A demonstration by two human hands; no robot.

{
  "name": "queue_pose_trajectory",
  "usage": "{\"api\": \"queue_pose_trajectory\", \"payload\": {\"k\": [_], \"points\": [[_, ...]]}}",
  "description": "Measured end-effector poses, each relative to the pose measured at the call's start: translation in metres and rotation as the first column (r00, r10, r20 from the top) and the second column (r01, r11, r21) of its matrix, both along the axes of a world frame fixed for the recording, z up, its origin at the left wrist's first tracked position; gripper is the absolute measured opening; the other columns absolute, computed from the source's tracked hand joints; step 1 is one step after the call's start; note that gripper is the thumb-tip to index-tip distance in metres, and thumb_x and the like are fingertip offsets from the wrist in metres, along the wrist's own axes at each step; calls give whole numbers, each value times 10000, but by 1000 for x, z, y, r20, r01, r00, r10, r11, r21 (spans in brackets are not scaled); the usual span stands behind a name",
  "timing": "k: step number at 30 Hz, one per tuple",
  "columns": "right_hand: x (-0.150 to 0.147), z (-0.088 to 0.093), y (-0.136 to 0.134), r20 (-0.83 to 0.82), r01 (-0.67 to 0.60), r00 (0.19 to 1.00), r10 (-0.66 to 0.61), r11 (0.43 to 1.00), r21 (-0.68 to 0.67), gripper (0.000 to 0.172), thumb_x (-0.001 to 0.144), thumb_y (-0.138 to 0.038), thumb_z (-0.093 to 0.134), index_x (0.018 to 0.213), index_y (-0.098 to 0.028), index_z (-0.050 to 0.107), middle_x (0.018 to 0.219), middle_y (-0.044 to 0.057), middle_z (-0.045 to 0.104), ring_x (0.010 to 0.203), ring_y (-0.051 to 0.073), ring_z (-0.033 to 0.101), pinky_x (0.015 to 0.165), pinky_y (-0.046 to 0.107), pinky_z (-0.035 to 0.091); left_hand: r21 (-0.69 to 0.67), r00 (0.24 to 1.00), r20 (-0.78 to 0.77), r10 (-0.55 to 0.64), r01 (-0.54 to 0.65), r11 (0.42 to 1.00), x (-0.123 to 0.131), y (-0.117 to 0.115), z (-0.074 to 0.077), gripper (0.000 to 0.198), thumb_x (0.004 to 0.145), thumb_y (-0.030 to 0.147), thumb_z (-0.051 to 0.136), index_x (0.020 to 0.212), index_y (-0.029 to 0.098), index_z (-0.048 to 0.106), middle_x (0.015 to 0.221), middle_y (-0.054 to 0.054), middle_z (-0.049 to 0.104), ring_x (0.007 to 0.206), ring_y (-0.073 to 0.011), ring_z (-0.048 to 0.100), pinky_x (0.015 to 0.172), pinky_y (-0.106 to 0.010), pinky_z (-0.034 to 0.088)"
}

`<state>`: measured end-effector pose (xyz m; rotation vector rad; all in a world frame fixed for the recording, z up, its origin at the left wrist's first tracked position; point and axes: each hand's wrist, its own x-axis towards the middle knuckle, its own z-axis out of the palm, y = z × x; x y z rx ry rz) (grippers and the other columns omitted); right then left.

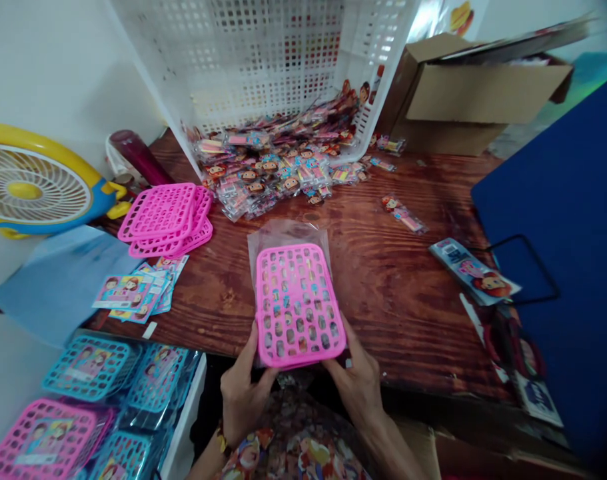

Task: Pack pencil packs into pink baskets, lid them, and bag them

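A pink perforated plastic basket [297, 303] lies at the near edge of the wooden table [398, 287], partly inside a clear plastic bag [283, 233]. My left hand [243, 390] grips the basket's near left corner with fingers curled round it. My right hand [359, 377] grips its near right corner the same way. Small items show through the basket's holes.
A stack of pink lids [166, 219] and printed cards [136, 290] lie at left. A tipped white crate [268, 73] spills small packets [278, 167]. A cardboard box [463, 93] stands at the back right. A fan [33, 183] sits at far left. Bagged blue and pink baskets [88, 400] lie below.
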<state>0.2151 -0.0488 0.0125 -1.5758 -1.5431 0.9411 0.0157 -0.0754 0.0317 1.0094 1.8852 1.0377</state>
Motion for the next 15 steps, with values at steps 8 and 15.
{"api": "queue_pose_trajectory", "payload": {"k": [8, 15], "points": [[-4, -9, 9, 207, 148, 963, -171, 981, 122, 656, 809, -397, 685, 1378, -185, 438, 1252, 135, 620, 1060, 285, 656, 844, 421, 566, 354, 934, -357, -19, 154, 922, -14, 4, -39, 630, 777, 398, 730, 1327, 216, 483, 1218, -107, 593, 1111, -267, 607, 943, -401, 511], [2, -6, 13, 322, -104, 946, -26, 919, 379, 564, 936, -194, 515, 1465, -329, 373, 1351, 83, 523, 1173, 213, 585, 868, 329, 558, 418, 760, -648, -38, 397, 817, -11, 18, -27, 560, 881, 183, 603, 1401, 336, 463, 1201, -72, 507, 1062, -209, 541, 899, -341, 500]]}}
